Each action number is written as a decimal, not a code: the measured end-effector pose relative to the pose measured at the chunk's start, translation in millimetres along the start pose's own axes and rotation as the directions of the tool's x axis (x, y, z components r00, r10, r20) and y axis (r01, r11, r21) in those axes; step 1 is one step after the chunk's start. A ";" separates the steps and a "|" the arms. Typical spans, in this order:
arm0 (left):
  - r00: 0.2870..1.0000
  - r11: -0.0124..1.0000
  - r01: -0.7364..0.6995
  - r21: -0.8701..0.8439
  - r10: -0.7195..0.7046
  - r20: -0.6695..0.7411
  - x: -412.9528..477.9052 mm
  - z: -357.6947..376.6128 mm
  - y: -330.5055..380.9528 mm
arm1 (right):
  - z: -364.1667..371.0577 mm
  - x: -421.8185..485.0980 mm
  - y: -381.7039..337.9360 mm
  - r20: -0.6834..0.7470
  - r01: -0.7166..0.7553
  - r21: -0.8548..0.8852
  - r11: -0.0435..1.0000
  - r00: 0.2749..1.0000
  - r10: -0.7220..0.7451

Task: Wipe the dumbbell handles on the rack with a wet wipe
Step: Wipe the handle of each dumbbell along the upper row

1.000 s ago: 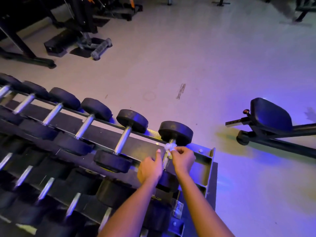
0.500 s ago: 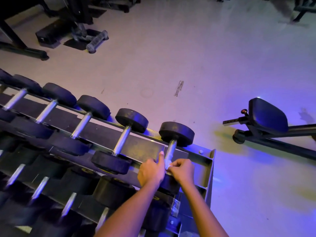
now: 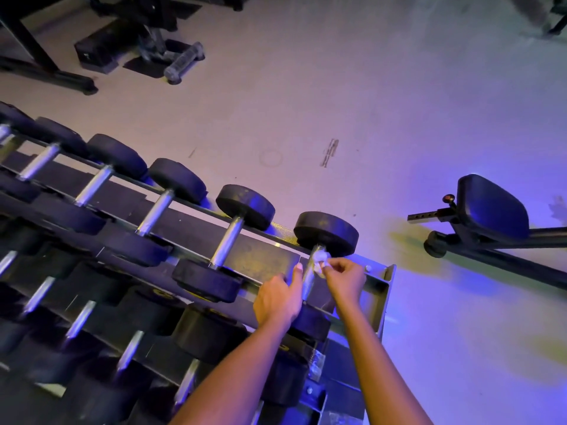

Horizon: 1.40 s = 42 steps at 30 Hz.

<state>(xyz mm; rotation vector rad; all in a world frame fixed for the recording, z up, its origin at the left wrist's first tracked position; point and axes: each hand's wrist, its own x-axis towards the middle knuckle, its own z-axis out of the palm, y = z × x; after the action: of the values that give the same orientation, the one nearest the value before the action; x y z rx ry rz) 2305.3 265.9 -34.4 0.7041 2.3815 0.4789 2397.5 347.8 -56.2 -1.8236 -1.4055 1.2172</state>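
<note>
Right hand pinches wipe on handle; left hand beside, grip unclear. We should wrap fully, drag below pinch.

Single head cam, looks fwd-down, close over rack, hands central.

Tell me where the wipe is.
Head view, right of centre: the wipe is pinched in the right hand against the far end of the rightmost top-row handle.
</note>
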 end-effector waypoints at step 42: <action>1.000 0.999 -0.005 -0.038 0.004 -0.009 -1.1 0.6 -0.6 | -12.5 -15.7 -2.2 0.243 0.106 -0.040 0.994 0.965 -0.093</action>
<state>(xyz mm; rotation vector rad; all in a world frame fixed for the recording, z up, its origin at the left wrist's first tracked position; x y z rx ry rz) 2306.2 264.9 -34.6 0.6917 2.3729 0.5292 2406.7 335.0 -43.5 -1.6593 -1.6547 1.3986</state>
